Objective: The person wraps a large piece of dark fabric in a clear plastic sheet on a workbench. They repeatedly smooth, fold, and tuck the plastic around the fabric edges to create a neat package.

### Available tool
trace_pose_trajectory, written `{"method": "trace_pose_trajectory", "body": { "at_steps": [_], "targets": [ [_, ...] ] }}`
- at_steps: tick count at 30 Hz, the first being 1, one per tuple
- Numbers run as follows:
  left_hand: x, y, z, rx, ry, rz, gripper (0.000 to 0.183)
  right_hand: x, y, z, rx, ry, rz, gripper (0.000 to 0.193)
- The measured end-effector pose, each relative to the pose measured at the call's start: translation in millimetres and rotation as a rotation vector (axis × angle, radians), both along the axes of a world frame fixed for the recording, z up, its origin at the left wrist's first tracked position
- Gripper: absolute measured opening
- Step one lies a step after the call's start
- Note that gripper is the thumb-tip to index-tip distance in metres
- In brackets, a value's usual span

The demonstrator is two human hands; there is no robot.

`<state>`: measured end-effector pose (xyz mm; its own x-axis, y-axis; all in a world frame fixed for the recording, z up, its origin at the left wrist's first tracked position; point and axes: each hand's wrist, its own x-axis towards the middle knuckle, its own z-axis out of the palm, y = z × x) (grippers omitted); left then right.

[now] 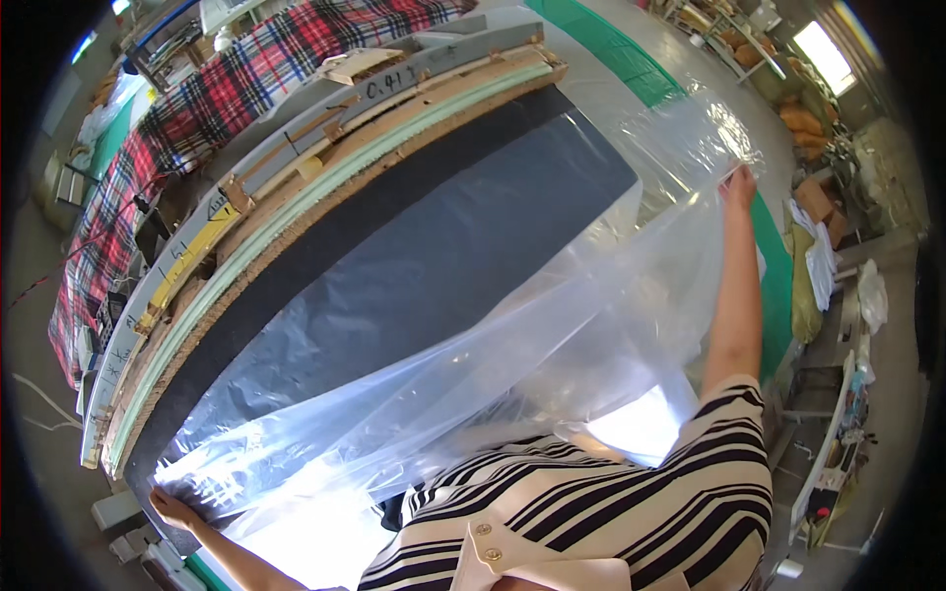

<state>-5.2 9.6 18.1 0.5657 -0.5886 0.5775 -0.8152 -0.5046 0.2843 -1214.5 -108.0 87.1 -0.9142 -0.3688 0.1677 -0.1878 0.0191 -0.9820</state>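
Observation:
A wide sheet of clear plastic film [591, 305] stretches slantwise between my two hands, partly over a flat dark grey sheet [463, 231] on the work surface. My right hand [737, 187], arm extended, pinches the film's edge at the far right. At the lower left my left hand [174, 508] is closed on the film's other end, beside the near left corner of the dark sheet. Wrinkles and bright reflections run through the film, mostly near my left hand. It hangs close to my striped top along the near side.
Along the far side lies a long stack of boards and grey bars [384, 89] with handwritten marks. Behind it is a red plaid cloth [207, 108]. A green strip [616, 49] shows beneath more film. Cardboard boxes [818, 202] and a cluttered rack [828, 463] stand at the right.

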Motion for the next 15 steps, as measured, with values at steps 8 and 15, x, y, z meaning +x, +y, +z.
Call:
{"method": "trace_pose_trajectory", "body": {
  "at_steps": [8,15],
  "targets": [
    [43,115,3,0.172,0.093,0.335,0.033,210,-149,-54,0.66,0.935,0.365,0.051],
    [58,98,-21,0.219,0.096,0.42,0.035,271,-66,-49,0.601,1.104,0.572,0.04]
  ]
}}
